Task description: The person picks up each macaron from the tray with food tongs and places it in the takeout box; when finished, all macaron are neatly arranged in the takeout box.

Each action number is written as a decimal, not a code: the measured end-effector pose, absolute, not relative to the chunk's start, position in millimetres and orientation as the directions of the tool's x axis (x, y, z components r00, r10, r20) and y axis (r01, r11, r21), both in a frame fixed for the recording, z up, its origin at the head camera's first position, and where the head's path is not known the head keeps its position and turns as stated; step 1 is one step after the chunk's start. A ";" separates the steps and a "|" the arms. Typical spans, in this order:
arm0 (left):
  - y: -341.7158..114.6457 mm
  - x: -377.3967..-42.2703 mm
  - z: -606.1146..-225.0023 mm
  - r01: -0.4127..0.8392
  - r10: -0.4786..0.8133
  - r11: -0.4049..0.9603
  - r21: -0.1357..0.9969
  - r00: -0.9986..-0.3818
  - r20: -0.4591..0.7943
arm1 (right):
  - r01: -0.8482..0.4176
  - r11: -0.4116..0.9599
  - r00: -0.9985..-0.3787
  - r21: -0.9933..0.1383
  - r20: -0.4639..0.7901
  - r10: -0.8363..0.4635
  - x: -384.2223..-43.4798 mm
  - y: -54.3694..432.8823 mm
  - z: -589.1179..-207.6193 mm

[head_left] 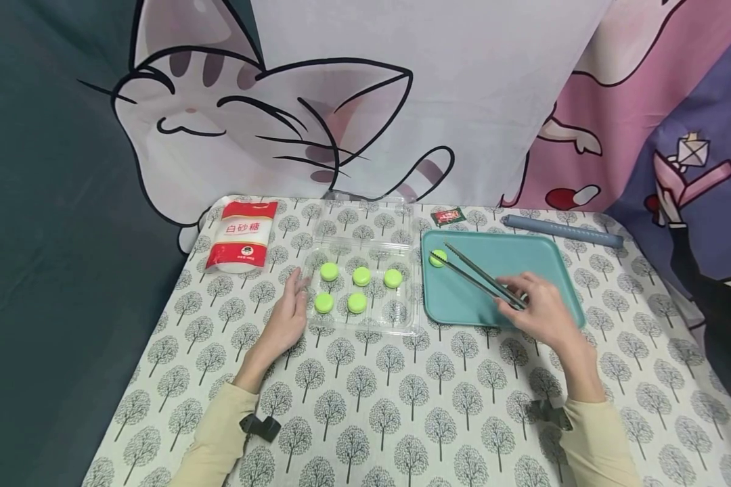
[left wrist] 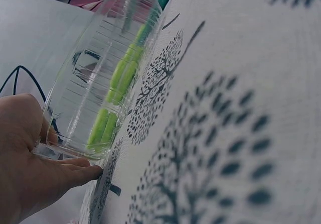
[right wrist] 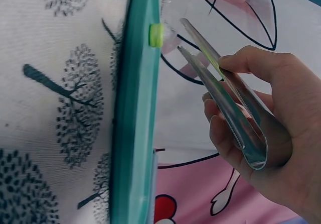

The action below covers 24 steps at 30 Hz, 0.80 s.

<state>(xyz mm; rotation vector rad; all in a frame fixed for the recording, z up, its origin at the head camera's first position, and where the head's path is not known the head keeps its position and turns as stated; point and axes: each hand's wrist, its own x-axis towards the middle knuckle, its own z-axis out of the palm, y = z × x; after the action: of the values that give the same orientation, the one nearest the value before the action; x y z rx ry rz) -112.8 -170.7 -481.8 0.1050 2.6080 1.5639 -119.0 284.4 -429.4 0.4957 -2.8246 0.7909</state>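
Tongs held over the tray, pinched in right hand, prongs apart, tips near one green cookie. Left hand, fingers straight, touches left side of clear box containing five green cookies.

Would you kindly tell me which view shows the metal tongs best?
The right wrist view shows the tongs best: close up, with both tips and the bent end visible in the right hand. The head view shows them smaller, over the tray, near end partly covered. The left wrist view doesn't clearly show them.
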 end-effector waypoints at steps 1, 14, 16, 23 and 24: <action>-170.5 -112.8 -481.6 0.006 0.108 0.469 0.883 -0.993 -0.051 | -0.354 0.805 -0.933 -0.476 0.238 -0.270 -119.5 284.9 -430.9; -169.7 -112.1 -479.6 0.007 0.109 0.465 0.885 -0.993 -0.050 | -0.354 0.806 -0.935 -0.474 0.201 -0.292 -123.0 290.2 -445.5; -169.7 -112.0 -479.8 0.007 0.108 0.465 0.885 -0.993 -0.049 | -0.360 0.806 -0.933 -0.470 0.204 -0.297 -122.7 290.8 -446.3; -170.2 -111.9 -480.6 0.009 0.107 0.464 0.886 -0.993 -0.046 | -0.384 0.803 -0.921 -0.456 0.243 -0.303 -120.8 293.2 -445.2; -170.1 -111.9 -480.7 0.010 0.107 0.464 0.886 -0.993 -0.045 | -0.384 0.800 -0.922 -0.461 0.246 -0.300 -120.2 293.7 -444.2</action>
<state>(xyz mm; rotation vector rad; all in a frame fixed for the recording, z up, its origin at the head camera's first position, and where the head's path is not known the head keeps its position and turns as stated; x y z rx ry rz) -111.9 -170.1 -480.7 0.1041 2.6066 1.5764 -120.2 293.7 -444.2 0.5411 -2.8268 0.7752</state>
